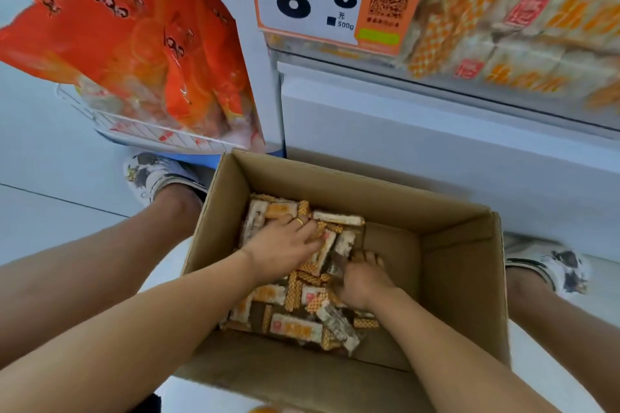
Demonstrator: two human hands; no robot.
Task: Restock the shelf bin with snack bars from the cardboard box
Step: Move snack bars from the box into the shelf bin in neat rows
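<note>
Mid-restock: we see both hands down in the box (463, 282), left hand (285, 246) spread flat on the bars (295, 327), right hand (364, 280) curled into them; bin (503, 27) above looks well stocked

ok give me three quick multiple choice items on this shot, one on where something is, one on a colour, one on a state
1. Where are both hands?
A. on the shelf bin
B. inside the cardboard box
C. on the price sign

2. What colour are the big snack bags hanging upper left?
A. red-orange
B. green
C. black

3. How full is the cardboard box?
A. packed to the rim
B. holds nothing
C. bars cover only part of the bottom

Answers:
1 B: the left hand and right hand are both down among the snack bars in the cardboard box.
2 A: the snack bags are red-orange.
3 C: bars lie low on the left side, bare cardboard shows at the right.
</note>
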